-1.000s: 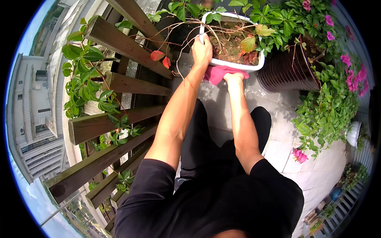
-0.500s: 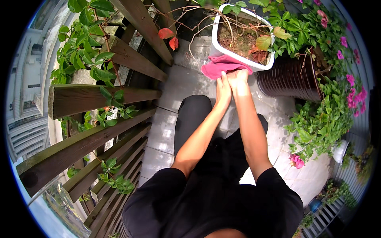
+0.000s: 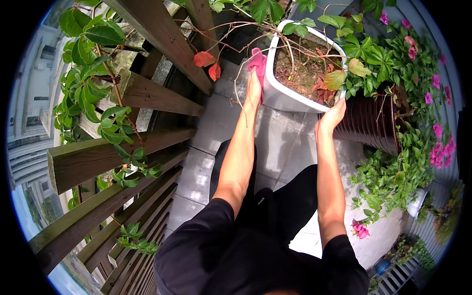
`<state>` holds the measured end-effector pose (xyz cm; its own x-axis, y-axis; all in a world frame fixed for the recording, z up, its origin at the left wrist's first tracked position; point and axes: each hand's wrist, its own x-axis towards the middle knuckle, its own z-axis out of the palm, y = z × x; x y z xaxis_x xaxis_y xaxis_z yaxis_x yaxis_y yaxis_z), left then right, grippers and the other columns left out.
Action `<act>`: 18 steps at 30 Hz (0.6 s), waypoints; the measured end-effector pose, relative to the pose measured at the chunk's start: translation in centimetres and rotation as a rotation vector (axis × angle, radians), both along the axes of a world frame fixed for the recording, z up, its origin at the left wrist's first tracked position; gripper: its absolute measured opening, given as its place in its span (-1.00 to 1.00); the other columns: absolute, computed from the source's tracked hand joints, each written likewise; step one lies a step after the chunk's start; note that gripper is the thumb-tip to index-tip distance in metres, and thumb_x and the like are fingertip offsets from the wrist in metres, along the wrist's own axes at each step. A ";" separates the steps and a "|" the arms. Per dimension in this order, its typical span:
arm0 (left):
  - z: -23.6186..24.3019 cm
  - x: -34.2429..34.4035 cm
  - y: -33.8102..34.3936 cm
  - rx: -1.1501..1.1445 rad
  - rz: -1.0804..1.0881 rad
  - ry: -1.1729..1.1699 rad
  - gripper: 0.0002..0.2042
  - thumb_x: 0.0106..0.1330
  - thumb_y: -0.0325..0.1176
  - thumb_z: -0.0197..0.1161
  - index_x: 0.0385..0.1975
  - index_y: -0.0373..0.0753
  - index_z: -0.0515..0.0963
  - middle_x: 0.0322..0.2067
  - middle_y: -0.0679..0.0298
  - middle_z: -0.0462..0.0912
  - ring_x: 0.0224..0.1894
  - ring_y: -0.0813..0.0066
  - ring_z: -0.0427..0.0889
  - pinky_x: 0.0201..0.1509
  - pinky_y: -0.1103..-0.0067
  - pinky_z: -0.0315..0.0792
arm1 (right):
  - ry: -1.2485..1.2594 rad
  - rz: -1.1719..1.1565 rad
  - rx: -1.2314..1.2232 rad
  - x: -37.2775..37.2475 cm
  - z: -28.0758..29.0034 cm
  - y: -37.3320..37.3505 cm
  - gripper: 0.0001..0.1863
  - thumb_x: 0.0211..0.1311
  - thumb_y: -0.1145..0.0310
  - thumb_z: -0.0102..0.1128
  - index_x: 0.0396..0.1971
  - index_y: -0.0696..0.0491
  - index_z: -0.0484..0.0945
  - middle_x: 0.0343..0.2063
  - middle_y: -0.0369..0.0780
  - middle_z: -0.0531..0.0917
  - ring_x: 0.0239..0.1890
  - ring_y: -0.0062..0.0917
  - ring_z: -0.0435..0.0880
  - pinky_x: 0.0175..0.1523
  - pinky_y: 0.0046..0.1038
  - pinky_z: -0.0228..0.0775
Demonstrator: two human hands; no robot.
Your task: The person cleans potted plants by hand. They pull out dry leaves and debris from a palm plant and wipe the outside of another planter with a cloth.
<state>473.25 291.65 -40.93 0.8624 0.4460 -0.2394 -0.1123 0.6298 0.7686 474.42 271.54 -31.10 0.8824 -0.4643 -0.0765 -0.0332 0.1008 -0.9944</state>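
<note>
A white square planter (image 3: 300,102) with soil, dry stems and reddish leaves stands ahead of me. My left hand (image 3: 254,87) is at its left side, closed on a pink cloth (image 3: 257,61) that lies against the planter's outer wall. My right hand (image 3: 332,117) cups the planter's near right corner just under the rim, thumb on the near side. Its fingertips are partly hidden behind the corner.
A slatted wooden fence (image 3: 162,93) with green vines runs along my left. Beside the planter on the right is a dark brown ribbed pot (image 3: 366,118) with trailing leaves and pink flowers (image 3: 442,150). Thin bare stems (image 3: 236,37) arch across from the fence. Grey tiles (image 3: 211,123) cover the floor.
My hands, together on the cloth at the planter's near wall before, have parted. The left took the cloth round to the left side; the right moved to the near right corner.
</note>
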 end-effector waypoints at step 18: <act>-12.1 11.0 3.6 0.105 -0.311 0.142 -0.47 0.36 0.03 -0.24 0.11 -0.26 0.32 -0.07 0.20 0.48 -0.07 0.40 0.44 0.04 0.53 0.29 | -0.097 -0.076 -0.017 0.0 -0.9 0.9 -0.59 0.30 0.30 -0.10 0.07 0.19 0.32 0.04 -0.23 0.41 0.09 -0.51 0.32 0.21 -0.45 0.06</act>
